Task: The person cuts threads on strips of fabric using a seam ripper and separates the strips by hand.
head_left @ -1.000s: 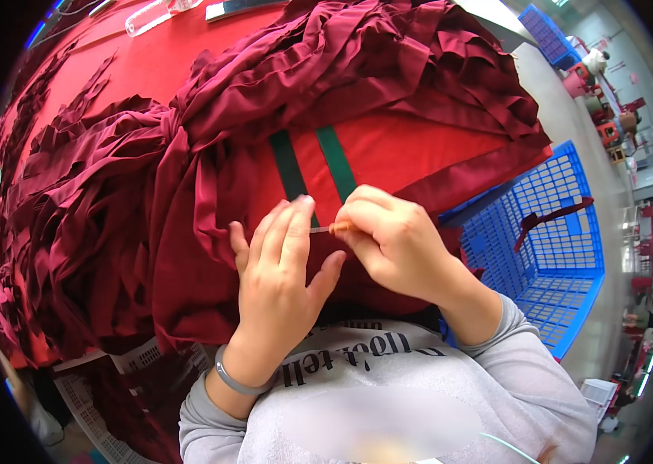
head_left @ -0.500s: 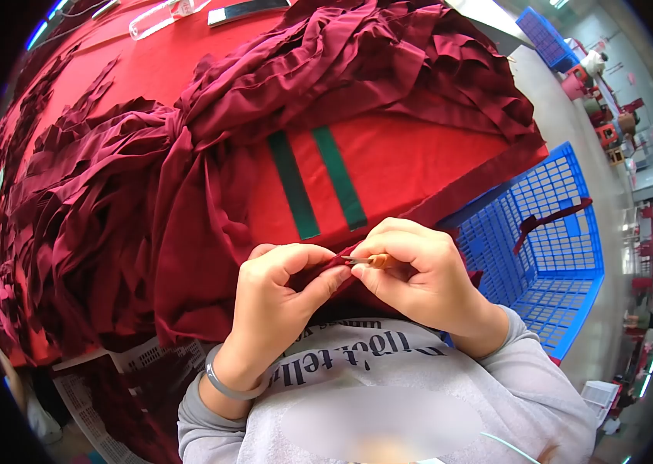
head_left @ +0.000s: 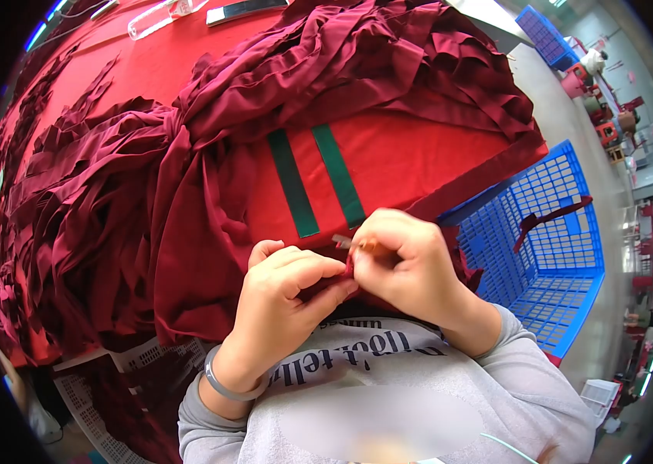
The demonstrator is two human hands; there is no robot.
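Pinching maroon cloth between hands: left hand, thumb nearly meeting forefinger. Right hand curled around orange-handled tool; tip now lifted clear of pinched cloth, so tool work seems briefly paused.

Red tabletop past my grip: green strips just beyond, maroon fabric heaped left and farther out, bottle well beyond.

Maroon cloth, green strips

Left hand curled from spread, pinching cloth, tool tilted upward
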